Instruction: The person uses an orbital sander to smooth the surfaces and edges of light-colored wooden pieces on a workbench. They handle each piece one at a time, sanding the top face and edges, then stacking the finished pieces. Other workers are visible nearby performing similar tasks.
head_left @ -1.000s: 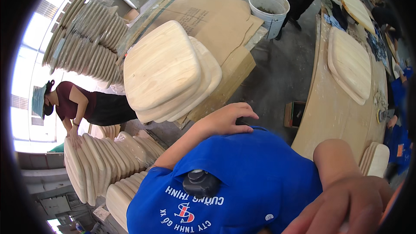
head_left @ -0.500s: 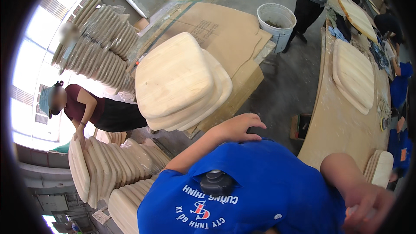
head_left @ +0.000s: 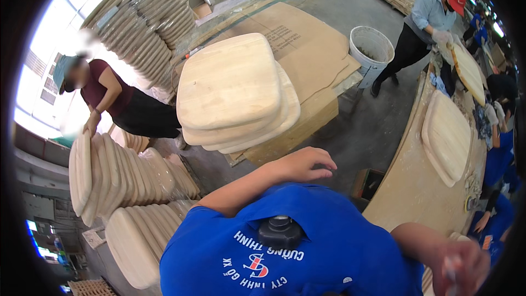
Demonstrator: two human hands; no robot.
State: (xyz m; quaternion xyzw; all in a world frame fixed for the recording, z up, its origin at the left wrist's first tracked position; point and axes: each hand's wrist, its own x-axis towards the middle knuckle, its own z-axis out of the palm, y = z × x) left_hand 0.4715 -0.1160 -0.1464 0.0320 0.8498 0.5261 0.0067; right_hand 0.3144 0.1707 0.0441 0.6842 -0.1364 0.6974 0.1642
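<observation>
My left hand (head_left: 311, 163) hangs in front of my chest, fingers apart, holding nothing. Ahead of it is a stack of pale wooden seat panels (head_left: 227, 85) with rounded corners, piled slightly out of line on a cardboard-covered platform (head_left: 312, 38). Low at the right, my right hand (head_left: 463, 266) is blurred, its fingers curled around something small and pale that I cannot make out. Close to that hand, the edges of more wooden panels show partly behind my arm. On the long workbench (head_left: 397, 186) at the right lie more seat panels (head_left: 448, 137).
At the left, a person (head_left: 109, 87) touches a row of upright panels (head_left: 120, 170); another row (head_left: 142, 241) stands nearer. Wrapped stacks (head_left: 142, 22) rise behind. A white bucket (head_left: 371, 55) stands near a person in a red cap (head_left: 430, 22) who handles a panel (head_left: 468, 71).
The view has shifted, so the stack and the bench sit differently in it. My left hand keeps nearly the same pose before my chest. My right hand is still low at the right, its fingers blurred.
</observation>
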